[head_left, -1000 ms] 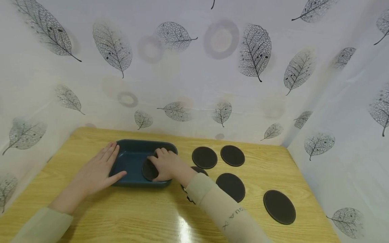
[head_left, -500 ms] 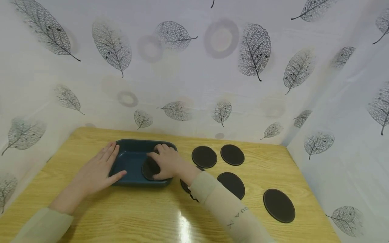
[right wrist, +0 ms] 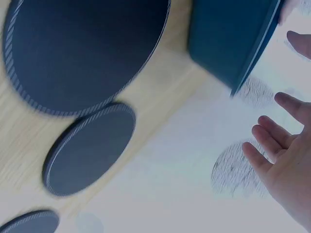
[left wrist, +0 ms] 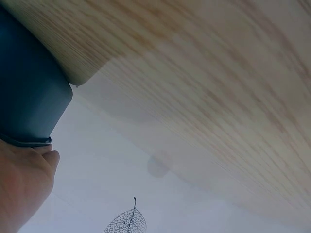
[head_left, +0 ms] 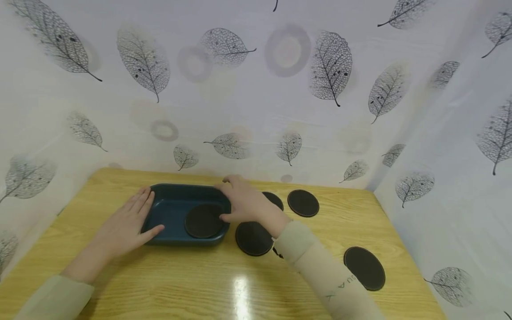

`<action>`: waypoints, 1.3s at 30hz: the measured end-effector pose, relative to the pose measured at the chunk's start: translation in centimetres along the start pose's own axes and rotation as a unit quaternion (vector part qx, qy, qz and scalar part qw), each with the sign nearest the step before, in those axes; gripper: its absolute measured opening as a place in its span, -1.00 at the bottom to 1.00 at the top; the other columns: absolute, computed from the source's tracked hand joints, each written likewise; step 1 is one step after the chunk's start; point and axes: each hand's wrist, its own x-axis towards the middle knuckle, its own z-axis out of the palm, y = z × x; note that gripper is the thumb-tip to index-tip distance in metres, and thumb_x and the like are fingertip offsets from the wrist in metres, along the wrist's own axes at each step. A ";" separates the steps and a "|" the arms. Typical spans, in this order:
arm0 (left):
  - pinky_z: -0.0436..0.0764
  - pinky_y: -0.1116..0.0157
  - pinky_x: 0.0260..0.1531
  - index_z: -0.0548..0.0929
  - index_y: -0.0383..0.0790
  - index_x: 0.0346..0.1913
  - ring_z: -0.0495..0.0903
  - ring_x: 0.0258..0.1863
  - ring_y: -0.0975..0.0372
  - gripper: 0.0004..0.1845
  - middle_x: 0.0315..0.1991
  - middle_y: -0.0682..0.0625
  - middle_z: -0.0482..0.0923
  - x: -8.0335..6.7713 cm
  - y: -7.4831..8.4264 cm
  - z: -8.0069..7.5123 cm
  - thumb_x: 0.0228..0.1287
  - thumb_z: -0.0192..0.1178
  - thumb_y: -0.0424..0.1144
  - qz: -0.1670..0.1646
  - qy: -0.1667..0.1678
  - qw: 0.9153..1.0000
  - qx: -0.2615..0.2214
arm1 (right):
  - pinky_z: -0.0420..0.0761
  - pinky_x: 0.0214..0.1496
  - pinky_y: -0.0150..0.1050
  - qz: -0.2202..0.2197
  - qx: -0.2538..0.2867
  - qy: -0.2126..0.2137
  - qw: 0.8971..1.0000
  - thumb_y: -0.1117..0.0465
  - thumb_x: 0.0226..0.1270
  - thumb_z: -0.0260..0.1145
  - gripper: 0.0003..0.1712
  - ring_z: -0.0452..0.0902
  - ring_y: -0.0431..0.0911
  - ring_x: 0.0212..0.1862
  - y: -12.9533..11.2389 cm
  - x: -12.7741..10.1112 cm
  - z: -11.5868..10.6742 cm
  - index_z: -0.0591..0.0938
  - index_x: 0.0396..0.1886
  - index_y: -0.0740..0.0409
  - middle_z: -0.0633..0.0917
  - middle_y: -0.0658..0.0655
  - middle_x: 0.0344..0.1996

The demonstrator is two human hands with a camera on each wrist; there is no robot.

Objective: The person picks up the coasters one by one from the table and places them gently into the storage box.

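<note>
Noted left hand laid along left end of blue tray, with fingers straight at the rim and thumb stretched along the near side, bracing rather than grasping; recorded right hand at right end of tray, with fingers loosely spread and gripping nothing; could not tell contact with rim there. Found first dark disc inside tray, on right part of floor, close to near wall; could not tell whether seated fully flat.

Judged best to keep tray steady from the left, lift right hand straight up past rim, and avoid flicking disc's edge with thumb; advised a light fingertip press if found tilted.

Outward from there, logged second disc on table, just right of tray; third disc partly covered by right hand; fourth disc farther right, toward table's back; fifth disc well apart at right, with one edge hidden. Marked right sleeve as main obstruction, lying across discs' area and masking surface below; saw leaf-printed backdrop behind.
</note>
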 end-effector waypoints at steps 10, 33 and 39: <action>-0.72 0.50 0.51 -0.04 -0.57 0.66 -0.11 0.72 -0.24 0.11 0.68 -0.49 -0.09 0.0 -0.2 0.1 0.53 0.10 0.30 -0.002 -0.006 1.000 0.006 | 0.52 0.49 0.17 0.040 0.023 0.040 0.998 -0.11 0.31 0.54 0.00 0.35 0.20 0.52 5.5 -3.1 -1.0 0.35 0.65 0.08 0.41 0.30 0.50; -0.68 0.45 0.56 -0.02 -0.54 0.67 -0.05 0.71 -0.25 0.11 0.69 -0.47 -0.09 -0.1 -0.1 0.1 0.52 0.12 0.31 -0.004 -0.002 1.000 0.009 | 0.56 0.41 0.31 0.159 0.013 0.034 0.987 -0.10 0.34 0.52 -0.10 0.48 0.36 0.38 15.0 -9.9 1.5 0.47 0.54 0.24 0.51 0.44 0.37; -0.68 0.46 0.56 -0.01 -0.54 0.66 -0.04 0.71 -0.26 0.11 0.68 -0.48 -0.05 -0.1 0.1 -0.1 0.52 0.13 0.30 -0.004 -0.001 1.000 0.004 | 0.56 0.37 0.35 0.177 0.022 0.026 0.984 -0.11 0.32 0.53 -0.09 0.48 0.40 0.33 16.6 -10.7 2.9 0.49 0.50 0.30 0.52 0.50 0.33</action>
